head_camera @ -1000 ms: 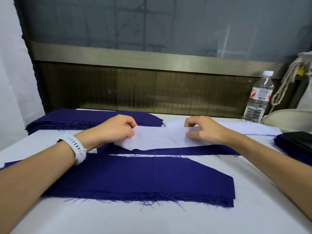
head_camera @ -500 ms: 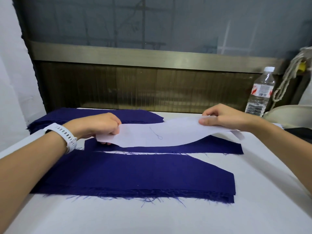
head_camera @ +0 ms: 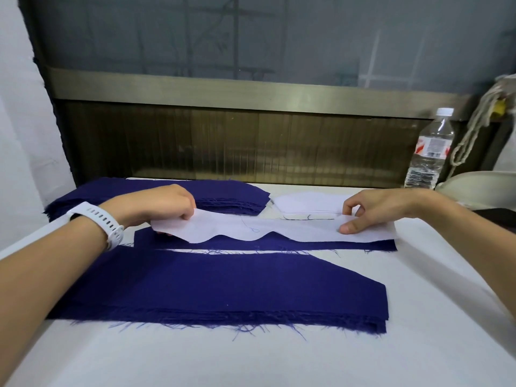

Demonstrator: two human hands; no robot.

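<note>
A long thin white fabric strip (head_camera: 279,229) stretches across the table between my two hands, its near edge wavy. My left hand (head_camera: 164,202) pinches the strip's left end, and my right hand (head_camera: 374,209) pinches its right end with thumb and fingers. The strip lies over a narrow dark blue fabric piece (head_camera: 293,244). A loose thread curls on the strip near its middle. A white watch sits on my left wrist.
A large stack of dark blue fabric pieces (head_camera: 223,291) lies nearer me. Another blue stack (head_camera: 229,196) is at the back left, a small white fabric pile (head_camera: 310,202) beside it. A water bottle (head_camera: 428,152) stands back right, against a panelled wall.
My hands have drawn apart, pulling the white strip out straight. The strip has come down from its lifted arc onto the narrow blue piece.
</note>
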